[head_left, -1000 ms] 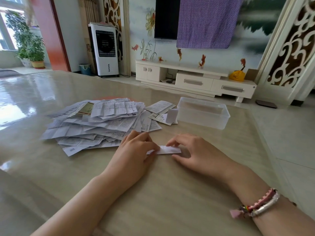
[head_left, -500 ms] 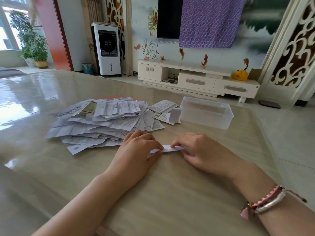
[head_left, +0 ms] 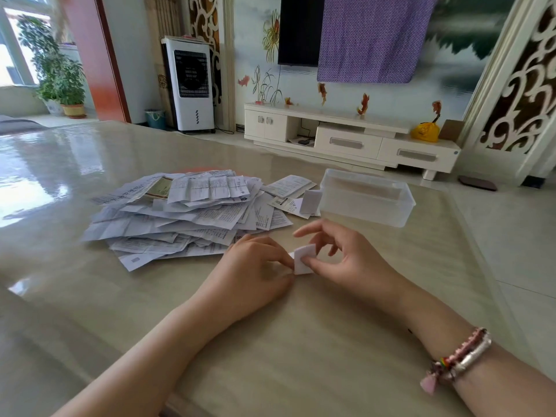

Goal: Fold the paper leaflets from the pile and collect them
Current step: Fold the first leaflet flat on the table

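Lifting folded leaflet [head_left: 303,259] end upright, hands pinching

We can't read the print on the pile [head_left: 186,215], too small. Left hand [head_left: 252,266] hides the near-left part of the folded leaflet [head_left: 302,258], and its fingertips are tucked out of view. Both forearms are cut off by the bottom edge. The purple cloth [head_left: 370,37] covers most of the TV [head_left: 298,28].
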